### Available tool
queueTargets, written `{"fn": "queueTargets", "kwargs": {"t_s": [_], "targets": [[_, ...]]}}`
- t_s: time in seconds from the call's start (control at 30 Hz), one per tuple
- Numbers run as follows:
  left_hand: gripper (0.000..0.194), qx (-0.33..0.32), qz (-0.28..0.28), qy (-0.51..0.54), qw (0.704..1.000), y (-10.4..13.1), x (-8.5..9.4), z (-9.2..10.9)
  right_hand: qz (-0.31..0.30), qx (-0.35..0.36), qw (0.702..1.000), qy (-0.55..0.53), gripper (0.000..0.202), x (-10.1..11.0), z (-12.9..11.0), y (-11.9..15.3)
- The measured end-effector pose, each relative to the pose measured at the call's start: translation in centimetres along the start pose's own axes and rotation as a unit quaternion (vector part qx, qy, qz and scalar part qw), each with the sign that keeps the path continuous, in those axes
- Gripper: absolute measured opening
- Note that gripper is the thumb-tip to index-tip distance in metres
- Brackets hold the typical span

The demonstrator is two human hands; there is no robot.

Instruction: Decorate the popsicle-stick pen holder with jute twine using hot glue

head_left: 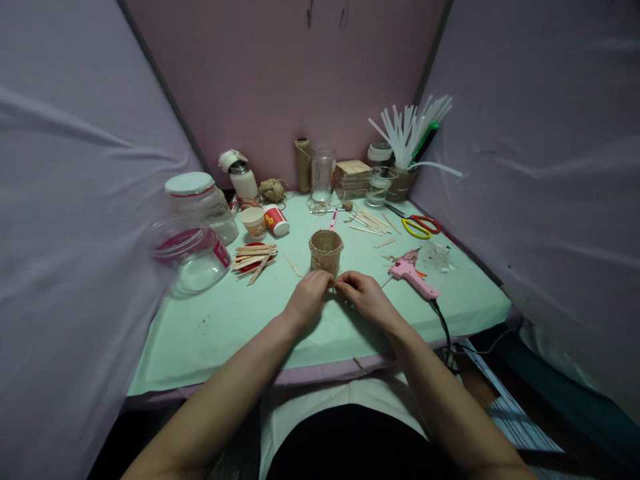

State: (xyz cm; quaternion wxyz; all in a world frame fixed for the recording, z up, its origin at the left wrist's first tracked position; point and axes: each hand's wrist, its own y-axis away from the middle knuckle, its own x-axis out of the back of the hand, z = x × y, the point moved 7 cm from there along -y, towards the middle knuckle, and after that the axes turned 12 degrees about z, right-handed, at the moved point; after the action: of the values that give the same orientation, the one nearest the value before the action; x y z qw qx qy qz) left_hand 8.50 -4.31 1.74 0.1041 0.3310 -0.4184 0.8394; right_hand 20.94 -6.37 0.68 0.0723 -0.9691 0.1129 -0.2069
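I am seeing first the pale green bench (225, 347), which is carrying everything. On its left side a wide clear jar (203, 273) is showing a magenta label (221, 254), but I am not managing to read any word there. Behind it a lidded jar (215, 210) is standing. At the far right a brown pot (400, 187) is holding many translucent sticks (405, 130).

My left hand (310, 297) and my right hand (365, 297) are meeting near the middle of the bench. In each one the fingertips are pressing together, almost touching those of the other hand; whether they are pinching something thin, I cannot tell. Just beyond them the woven-looking brown cup (326, 248) is standing upright, its rim like a braid.

To the right, a pink glue gun (413, 277) is lying with its black cable, and farther back the red and yellow scissors (423, 225) are resting open. On the left, a red paper cup (276, 221) is lying on its side; it is bearing yellow lettering, too small for sure reading. Beside it a pale cup (254, 223) is showing orange print. Smallest, flat wooden sticks (256, 257) are lying in a pile.
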Motion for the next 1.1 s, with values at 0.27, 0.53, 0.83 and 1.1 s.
{"fn": "queueTargets", "kwargs": {"t_s": [0.27, 0.53, 0.83, 1.1], "targets": [[0.019, -0.006, -0.006, -0.022, 1.0, 0.0, -0.3, 0.3, 0.058, 0.034, 0.997, 0.037, 0.016, -0.3, -0.3, 0.6], [0.016, 0.016, 0.013, -0.018, 1.0, 0.1, -0.1, -0.2, 0.066, 0.004, 0.998, -0.02, 0.016, -0.2, 0.3, 0.3], [0.011, 0.07, 0.015, 0.052, 0.996, -0.2, 0.1, 0.0, 0.065, -0.015, 0.996, -0.066, 0.017, 0.3, 0.4, 0.5], [0.012, 0.176, 0.012, 0.131, 0.976, -0.3, -0.8, -0.2, 0.095, -0.054, 0.99, -0.089, 0.02, 0.9, 1.4, 0.6]]}}
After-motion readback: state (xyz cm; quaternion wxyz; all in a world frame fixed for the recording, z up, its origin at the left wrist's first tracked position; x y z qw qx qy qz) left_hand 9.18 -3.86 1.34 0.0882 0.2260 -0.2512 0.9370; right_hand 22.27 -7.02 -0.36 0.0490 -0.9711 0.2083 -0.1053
